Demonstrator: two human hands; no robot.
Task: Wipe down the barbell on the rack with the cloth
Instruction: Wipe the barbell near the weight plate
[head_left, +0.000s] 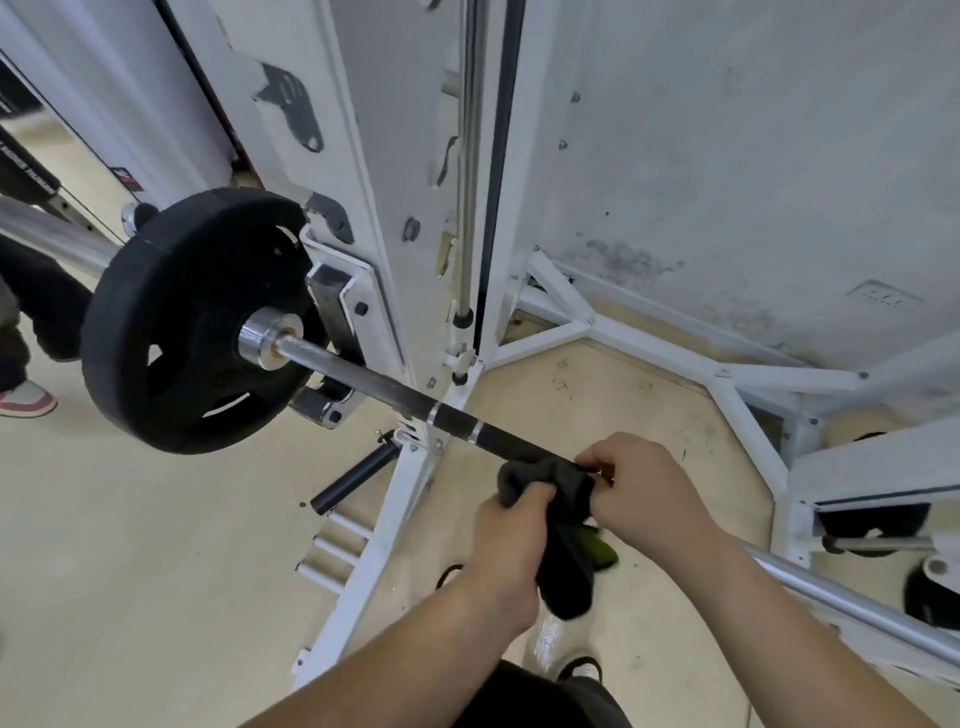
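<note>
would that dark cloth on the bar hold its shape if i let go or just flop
Probably floppy: the cloth bunches over the barbell and its tail hangs limp below the left hand. Likely light: the right hand seems to hold it by a pinch.

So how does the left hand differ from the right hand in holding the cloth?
The left hand grips a bunched fold of the cloth from the near side; the right hand pinches it right at the barbell. The left hand sits lower in the picture than the right hand. The right forearm crosses the barbell; the left forearm does not. Both hold the same dark cloth.
</note>
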